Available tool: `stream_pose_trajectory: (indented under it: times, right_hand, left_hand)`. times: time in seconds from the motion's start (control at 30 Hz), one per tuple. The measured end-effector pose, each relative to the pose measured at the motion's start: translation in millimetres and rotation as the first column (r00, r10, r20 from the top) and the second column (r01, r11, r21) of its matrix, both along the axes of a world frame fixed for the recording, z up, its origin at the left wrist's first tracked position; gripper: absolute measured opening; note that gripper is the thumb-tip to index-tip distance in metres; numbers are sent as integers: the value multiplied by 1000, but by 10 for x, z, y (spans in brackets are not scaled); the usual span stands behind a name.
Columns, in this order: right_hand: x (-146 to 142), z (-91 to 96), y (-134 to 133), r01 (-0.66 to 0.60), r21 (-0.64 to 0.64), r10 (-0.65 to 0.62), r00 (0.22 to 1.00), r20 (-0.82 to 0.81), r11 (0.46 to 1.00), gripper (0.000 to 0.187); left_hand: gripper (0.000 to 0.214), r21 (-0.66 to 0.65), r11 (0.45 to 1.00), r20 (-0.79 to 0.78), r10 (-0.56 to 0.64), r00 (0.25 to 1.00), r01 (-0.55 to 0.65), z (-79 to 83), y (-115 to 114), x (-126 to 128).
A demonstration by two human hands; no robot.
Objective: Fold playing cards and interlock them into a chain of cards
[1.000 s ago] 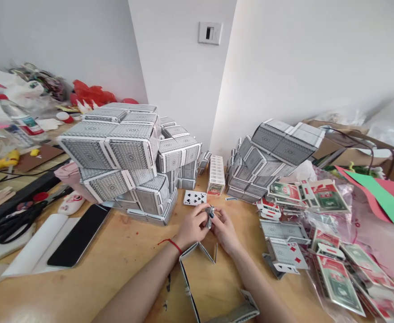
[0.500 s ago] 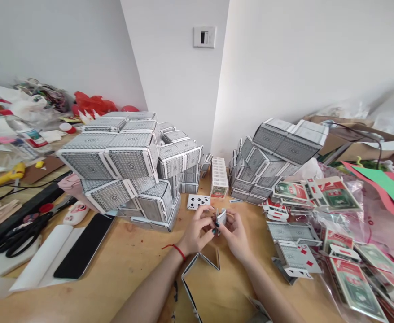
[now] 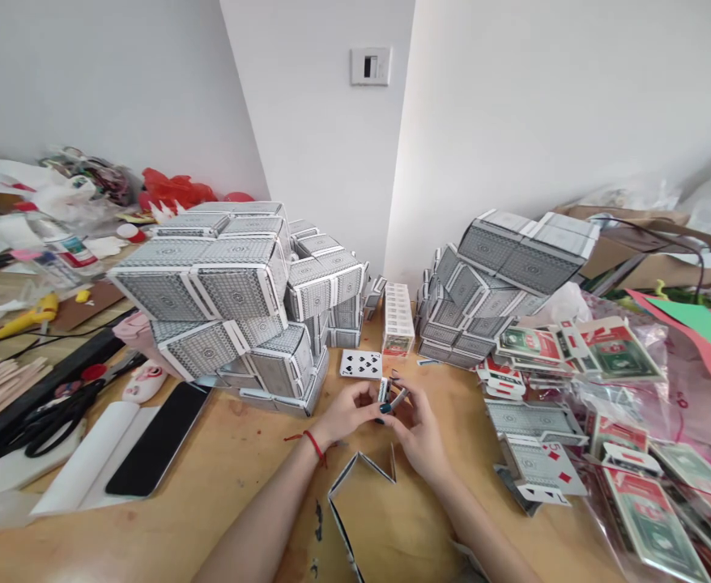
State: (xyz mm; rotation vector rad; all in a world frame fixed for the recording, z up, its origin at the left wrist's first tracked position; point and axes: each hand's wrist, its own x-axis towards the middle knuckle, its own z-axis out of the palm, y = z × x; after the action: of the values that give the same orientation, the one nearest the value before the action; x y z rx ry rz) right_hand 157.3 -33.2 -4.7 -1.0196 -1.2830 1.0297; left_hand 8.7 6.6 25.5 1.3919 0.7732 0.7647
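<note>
Over the middle of the wooden table, my left hand (image 3: 344, 414) and my right hand (image 3: 422, 433) meet, fingertips close together. Between them is a small folded playing card (image 3: 385, 389), pinched in my left fingers. A narrow white-edged folded card piece (image 3: 399, 398) shows at my right fingers; whether it is a separate card is unclear. Just beyond lies a flat seven of spades card (image 3: 360, 363). Nearer me, between my forearms, stands a zigzag strip of folded cards (image 3: 344, 478).
Blocks built from folded cards rise at left (image 3: 210, 275) and right (image 3: 513, 251). Between them stands a row of card packs (image 3: 398, 320). Boxed decks (image 3: 647, 510) and loose cards (image 3: 543, 461) lie right. A black phone (image 3: 158, 437), scissors (image 3: 64, 409) and a yellow glue gun (image 3: 33, 314) lie left.
My fingers have turned the folded card, and the white-edged piece at my right hand now tilts differently. My left hand has shifted slightly left and down. The view has moved slightly.
</note>
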Motion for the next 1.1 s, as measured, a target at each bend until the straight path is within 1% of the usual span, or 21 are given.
stream_pose_trajectory:
  times: [0.1, 0.23, 0.33, 0.43, 0.5, 0.57, 0.6, 0.7, 0.8, 0.87, 0.93, 1.03, 1.1]
  right_hand:
    - [-7, 32, -2, 26, -3, -26, 1000, -14, 1000, 53]
    - [21, 87, 13, 5, -97, -21, 987, -162, 995, 62]
    - [54, 99, 32, 18, -153, -60, 960, -273, 988, 60]
    - [75, 80, 53, -8, -175, -50, 945, -323, 984, 57]
    - [79, 66, 63, -25, -171, -34, 941, -335, 985, 54]
    - [78, 64, 68, -37, -153, -16, 944, -331, 988, 51]
    - [77, 69, 68, -38, -141, -9, 948, -319, 989, 50]
    - [72, 103, 60, -30, -116, -1, 966, -258, 993, 49]
    - [68, 137, 48, -42, -134, 14, 980, -200, 990, 55]
    - [65, 146, 42, -79, -154, 44, 975, -220, 985, 59]
    - [60, 138, 41, -123, -188, 66, 956, -285, 974, 59]
    - [51, 102, 48, -165, -267, 50, 919, -391, 950, 49]
    - [48, 72, 54, -186, -302, 46, 908, -417, 935, 39]
  left_hand:
    - [27, -4, 998, 43, 69, 997, -69, -23, -10, -11]
    - [27, 14, 989, 69, 143, 987, -145, -51, -29, 10]
    - [29, 7, 986, 83, 167, 982, -168, -53, -44, 42]
    - [32, 20, 982, 78, 183, 980, -185, -57, -62, 78]
    - [41, 65, 976, 53, 203, 978, -207, -66, -75, 99]
    - [53, 145, 967, -14, 212, 977, -208, -77, -85, 111]
    - [55, 192, 962, -59, 208, 976, -194, -81, -88, 112]
    - [50, 344, 929, -186, 208, 960, -135, -90, -89, 95]
    - [48, 461, 879, -247, 254, 935, -117, -110, -78, 64]
    - [49, 474, 872, -251, 267, 930, -122, -139, -70, 47]
    - [51, 459, 877, -244, 277, 930, -141, -175, -64, 39]
    - [53, 444, 878, -230, 302, 925, -176, -215, -59, 38]
    - [53, 445, 879, -227, 299, 927, -174, -222, -58, 39]
